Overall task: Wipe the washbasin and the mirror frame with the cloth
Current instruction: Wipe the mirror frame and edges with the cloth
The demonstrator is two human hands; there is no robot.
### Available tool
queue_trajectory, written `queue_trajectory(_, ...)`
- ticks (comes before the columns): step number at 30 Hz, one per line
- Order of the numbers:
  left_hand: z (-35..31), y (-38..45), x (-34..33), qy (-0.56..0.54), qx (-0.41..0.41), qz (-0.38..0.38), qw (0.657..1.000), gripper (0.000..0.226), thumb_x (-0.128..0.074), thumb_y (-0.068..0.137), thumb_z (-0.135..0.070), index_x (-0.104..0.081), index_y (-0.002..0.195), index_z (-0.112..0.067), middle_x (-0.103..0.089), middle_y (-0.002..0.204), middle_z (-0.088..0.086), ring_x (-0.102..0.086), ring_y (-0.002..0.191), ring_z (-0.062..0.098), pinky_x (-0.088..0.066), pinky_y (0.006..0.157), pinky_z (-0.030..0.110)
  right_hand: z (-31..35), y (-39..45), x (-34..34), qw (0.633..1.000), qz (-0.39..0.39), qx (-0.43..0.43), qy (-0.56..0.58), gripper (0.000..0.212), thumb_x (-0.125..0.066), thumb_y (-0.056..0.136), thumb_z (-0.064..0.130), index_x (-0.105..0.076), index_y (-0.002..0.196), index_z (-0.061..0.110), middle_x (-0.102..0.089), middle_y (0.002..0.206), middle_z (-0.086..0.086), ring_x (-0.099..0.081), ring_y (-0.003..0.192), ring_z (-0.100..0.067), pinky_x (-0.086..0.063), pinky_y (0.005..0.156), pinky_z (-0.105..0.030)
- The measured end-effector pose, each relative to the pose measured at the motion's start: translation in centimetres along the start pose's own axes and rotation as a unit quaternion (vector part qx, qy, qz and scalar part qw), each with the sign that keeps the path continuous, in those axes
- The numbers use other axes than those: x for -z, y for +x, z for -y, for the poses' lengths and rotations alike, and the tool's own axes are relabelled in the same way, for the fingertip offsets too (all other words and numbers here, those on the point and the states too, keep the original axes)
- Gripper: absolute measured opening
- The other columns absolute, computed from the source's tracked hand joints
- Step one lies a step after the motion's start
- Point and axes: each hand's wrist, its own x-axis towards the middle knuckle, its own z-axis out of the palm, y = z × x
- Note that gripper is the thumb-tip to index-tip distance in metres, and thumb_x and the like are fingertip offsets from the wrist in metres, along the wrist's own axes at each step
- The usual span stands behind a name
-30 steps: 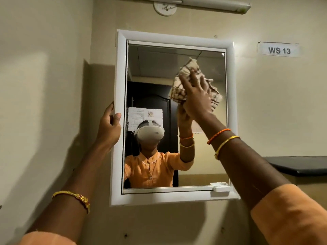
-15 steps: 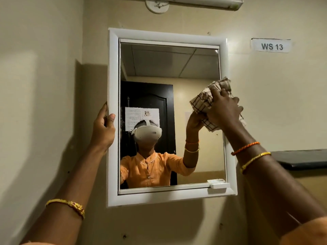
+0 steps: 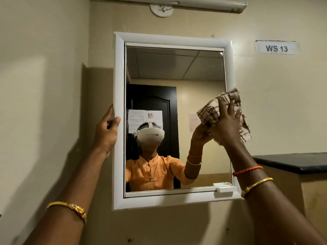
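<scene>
The right hand is gripping a bunched checked cloth, fingers curled over the wad, and pressing it against the right side of the mirror frame, about halfway up. Bunching the cloth is giving the palm a thick pad to push with, and a loose corner is hanging off past the frame's right edge onto the wall. The cloth is overlapping both the white frame strip and the edge of the glass, so the inner lip is probably getting wiped along with the face.

The left hand is clasping the frame's left edge at mid-height, thumb on the front face and fingers wrapped behind. That grip is most likely steadying the mirror against the sideways push of the wiping hand, since the frame appears to stand a little proud of the wall.

Outward from there, a small white ledge is sitting at the frame's bottom right corner, a label is stuck on the wall to the upper right, and a dark tabletop is jutting in low on the right. The washbasin is not in view.
</scene>
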Motion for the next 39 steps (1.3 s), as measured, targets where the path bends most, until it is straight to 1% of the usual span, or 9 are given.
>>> queue_trajectory(3, -0.2, -0.4, -0.5, -0.022, 0.002, -0.016, 1.000, 0.049, -0.048, 0.097, -0.015, -0.036, 0.144, -0.020, -0.041, 0.149, 0.000, -0.040, 0.136, 0.014, -0.031, 0.111, 0.024, 3.6, 0.0, -1.0, 1.000, 0.004, -0.005, 0.025, 0.091, -0.059, 0.079, 0.001, -0.012, 0.151, 0.033, 0.006, 0.161, -0.007, 0.009, 0.145, -0.039, 0.000, 0.116, -0.058)
queue_trajectory(10, -0.1, -0.7, -0.4, -0.004, -0.005, -0.023, 1.000, 0.047, -0.048, 0.097, -0.017, -0.038, 0.143, -0.024, -0.048, 0.144, 0.006, -0.046, 0.132, 0.023, -0.038, 0.110, 0.031, 7.8, 0.6, -2.6, 0.990, 0.027, 0.135, -0.012, 0.079, -0.060, 0.084, 0.013, -0.021, 0.148, 0.038, -0.004, 0.161, -0.005, -0.003, 0.145, -0.041, -0.008, 0.117, -0.056)
queue_trajectory(14, 0.1, -0.4, -0.1, -0.021, 0.002, -0.010, 1.000, 0.049, -0.051, 0.095, -0.014, -0.039, 0.142, -0.022, -0.049, 0.143, 0.008, -0.048, 0.131, 0.023, -0.038, 0.107, 0.027, 2.5, 1.7, -0.9, 0.998, -0.052, 0.035, 0.001, 0.078, -0.058, 0.075, 0.022, -0.028, 0.146, 0.033, -0.020, 0.158, -0.008, -0.019, 0.142, -0.039, -0.019, 0.115, -0.052)
queue_trajectory(20, -0.1, -0.7, 0.0, -0.027, -0.004, 0.003, 1.000, 0.050, -0.050, 0.095, -0.012, -0.038, 0.143, -0.020, -0.042, 0.148, 0.001, -0.043, 0.135, 0.018, -0.035, 0.107, 0.023, 4.2, -0.4, -1.8, 0.998, -0.040, -0.051, 0.020, 0.088, -0.059, 0.079, 0.004, -0.017, 0.150, 0.034, -0.002, 0.161, -0.006, 0.000, 0.145, -0.038, -0.008, 0.117, -0.056)
queue_trajectory(23, -0.3, -1.0, -0.2, -0.023, -0.002, -0.004, 1.000, 0.049, -0.049, 0.096, -0.013, -0.037, 0.143, -0.023, -0.042, 0.149, 0.000, -0.041, 0.136, 0.018, -0.035, 0.105, 0.020, 8.3, -1.8, -4.3, 0.999, -0.016, 0.021, -0.024, 0.086, -0.062, 0.084, 0.021, -0.010, 0.150, 0.037, 0.002, 0.161, -0.009, -0.001, 0.145, -0.040, -0.005, 0.118, -0.054)
queue_trajectory(28, -0.6, -1.0, 0.3, -0.010, 0.014, 0.006, 1.000, 0.052, -0.051, 0.095, -0.014, -0.037, 0.143, -0.025, -0.046, 0.146, 0.005, -0.048, 0.128, 0.018, -0.040, 0.106, 0.029, 14.9, -5.9, -7.2, 0.985, 0.043, 0.170, -0.007, 0.089, -0.054, 0.081, 0.000, -0.011, 0.149, 0.039, 0.006, 0.161, -0.005, 0.008, 0.144, -0.040, -0.003, 0.114, -0.062)
queue_trajectory(31, -0.3, -0.5, 0.7, -0.019, 0.022, 0.024, 0.999, 0.053, -0.054, 0.093, -0.013, -0.039, 0.142, -0.027, -0.049, 0.143, 0.006, -0.052, 0.123, 0.018, -0.042, 0.106, 0.034, 14.5, -5.6, -6.7, 0.980, 0.049, 0.191, 0.023, 0.082, -0.058, 0.082, 0.005, -0.021, 0.146, 0.041, -0.004, 0.161, 0.001, 0.003, 0.146, -0.036, -0.012, 0.114, -0.059)
queue_trajectory(33, -0.3, -0.3, 0.8, -0.029, 0.030, 0.017, 0.999, 0.052, -0.056, 0.092, -0.012, -0.042, 0.140, -0.026, -0.047, 0.143, 0.001, -0.050, 0.123, 0.013, -0.040, 0.101, 0.025, 12.7, -4.6, -6.0, 0.984, 0.027, 0.174, 0.025, 0.076, -0.062, 0.083, 0.016, -0.026, 0.144, 0.043, -0.015, 0.160, 0.002, -0.007, 0.145, -0.035, -0.021, 0.112, -0.058)
queue_trajectory(39, -0.1, 0.2, 1.0, -0.070, 0.064, 0.024, 0.995, 0.050, -0.059, 0.090, -0.012, -0.047, 0.137, -0.027, -0.054, 0.138, 0.004, -0.055, 0.120, 0.016, -0.043, 0.099, 0.028, 8.2, -3.5, -4.6, 0.994, -0.078, 0.032, 0.077, 0.074, -0.059, 0.078, 0.015, -0.035, 0.142, 0.043, -0.025, 0.157, 0.004, -0.021, 0.141, -0.033, -0.026, 0.109, -0.056)
